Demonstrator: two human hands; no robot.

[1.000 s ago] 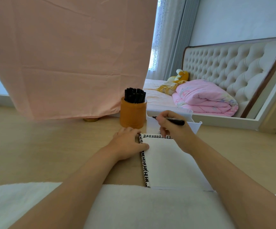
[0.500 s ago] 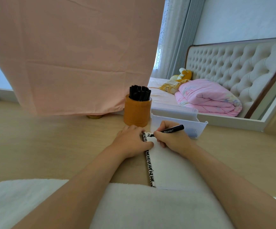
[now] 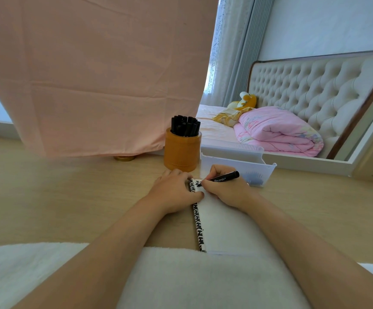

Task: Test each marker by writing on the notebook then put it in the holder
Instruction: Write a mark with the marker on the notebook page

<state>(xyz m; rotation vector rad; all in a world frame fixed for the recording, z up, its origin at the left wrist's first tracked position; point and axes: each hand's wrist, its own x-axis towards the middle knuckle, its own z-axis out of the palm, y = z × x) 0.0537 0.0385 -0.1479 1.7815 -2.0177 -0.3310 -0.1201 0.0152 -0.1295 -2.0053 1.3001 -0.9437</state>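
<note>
Your right hand [image 3: 228, 192] pinched 1 black marker [image 3: 222, 176], tip on the notebook [image 3: 221, 221] just left of that grip, while your left hand [image 3: 176, 190] pressed flat on its spine, so I judged this test underway and the holder [image 3: 182, 152] just beyond awaiting it.

White notebook [image 3: 221, 219] page, with a black-and-white patterned border along its 9 o'clock edge, on a pale wood-grain table [image 3: 47, 197]. The marker [image 3: 223, 177] over it is black with small white print. At 11 o'clock, an orange-brown holder [image 3: 181, 152] of black markers [image 3: 185, 126]. At 1 o'clock, a translucent white tray [image 3: 237, 161]. Beyond are a plain peach-pink cloth [image 3: 92, 74], a pink pastel-flowered quilt [image 3: 277, 130], a cream tufted headboard [image 3: 315, 90] and 1 yellow-and-white plush toy [image 3: 245, 101].
</note>
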